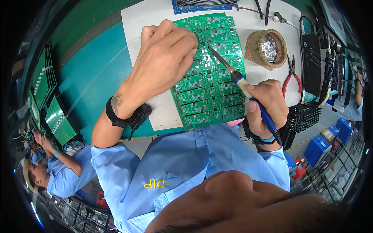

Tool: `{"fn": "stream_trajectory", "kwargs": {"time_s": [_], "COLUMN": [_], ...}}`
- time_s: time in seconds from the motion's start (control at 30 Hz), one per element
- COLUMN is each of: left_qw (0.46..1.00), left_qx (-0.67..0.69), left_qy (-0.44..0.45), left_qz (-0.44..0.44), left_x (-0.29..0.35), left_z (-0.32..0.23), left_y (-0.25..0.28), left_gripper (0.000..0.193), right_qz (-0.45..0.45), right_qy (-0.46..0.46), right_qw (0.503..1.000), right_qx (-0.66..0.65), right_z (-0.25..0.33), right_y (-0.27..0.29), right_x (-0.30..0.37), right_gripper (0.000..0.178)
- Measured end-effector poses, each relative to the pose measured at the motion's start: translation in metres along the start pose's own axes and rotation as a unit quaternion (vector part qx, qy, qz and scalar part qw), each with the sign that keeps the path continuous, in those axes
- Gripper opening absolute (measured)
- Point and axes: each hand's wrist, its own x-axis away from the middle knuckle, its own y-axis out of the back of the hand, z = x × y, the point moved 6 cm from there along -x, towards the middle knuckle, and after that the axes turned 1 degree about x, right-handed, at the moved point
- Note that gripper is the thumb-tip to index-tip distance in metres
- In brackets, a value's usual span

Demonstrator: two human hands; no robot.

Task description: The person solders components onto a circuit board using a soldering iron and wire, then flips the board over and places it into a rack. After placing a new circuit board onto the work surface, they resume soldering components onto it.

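Observation:
A large green circuit board panel (211, 83), made of several joined small boards, lies on white paper in front of me. My right hand (268, 106) grips the blue handle of a soldering iron (244, 84) like a pen. The iron slants up and left, and its dark tip is at the panel's upper middle. My left hand (167, 58) bends over the panel's upper left, its fingers curled and pressed together close to the tip. What those fingertips hold, if anything, is hidden behind the hand.
Right of the panel stands a round brown pot (266, 48) with silvery shavings inside. Beyond it lie red-handled pliers (291, 77) beside a black rack (312, 64). Green boards (58, 120) stand at far left, near a co-worker in blue (72, 173). A blue-framed fan (202, 6) is at the top.

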Motion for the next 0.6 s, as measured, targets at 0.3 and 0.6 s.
{"fn": "stream_trajectory", "kwargs": {"time_s": [0.3, 0.6], "left_qw": [1.000, 1.000], "left_qx": [0.024, 0.023], "left_qy": [-0.008, -0.010], "left_qz": [0.014, 0.012], "left_x": [-0.0014, -0.0015], "left_z": [0.0019, 0.0012], "left_y": [-0.0016, -0.0018], "left_gripper": [0.014, 0.013], "right_qz": [0.013, 0.024], "right_qy": [-0.022, -0.033], "right_qw": [1.000, 0.999], "right_qx": [-0.008, -0.011], "right_z": [-0.0034, -0.0046], "right_y": [-0.0064, -0.0092], "right_x": [-0.0029, -0.0021], "right_gripper": [0.028, 0.030]}}
